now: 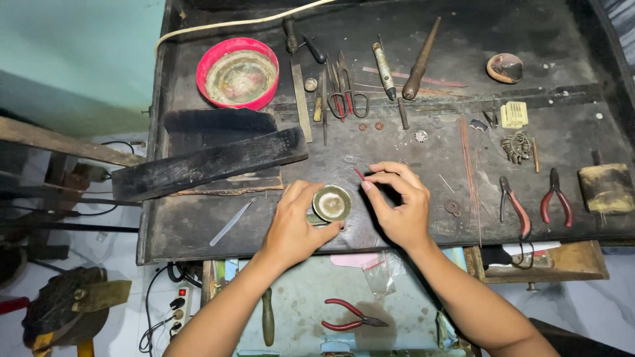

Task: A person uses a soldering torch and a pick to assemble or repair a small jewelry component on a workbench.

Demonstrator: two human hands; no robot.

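My left hand [296, 225] grips a small round brass cup [332, 203] near the front edge of a dark workbench [198, 228]. The cup's open mouth faces up. My right hand [399, 201] pinches a thin red stick [359, 174] between thumb and fingertips, just right of the cup and a little above its rim. The stick's tip points up and to the left, apart from the cup.
A red bowl [238, 73], scissors [346, 92], files and awls lie at the back. Two red-handled pliers [534, 201] and a yellow block [606, 188] sit at right. A black plank [208, 163] and tweezers [231, 222] lie at left. More pliers [350, 316] rest below the bench.
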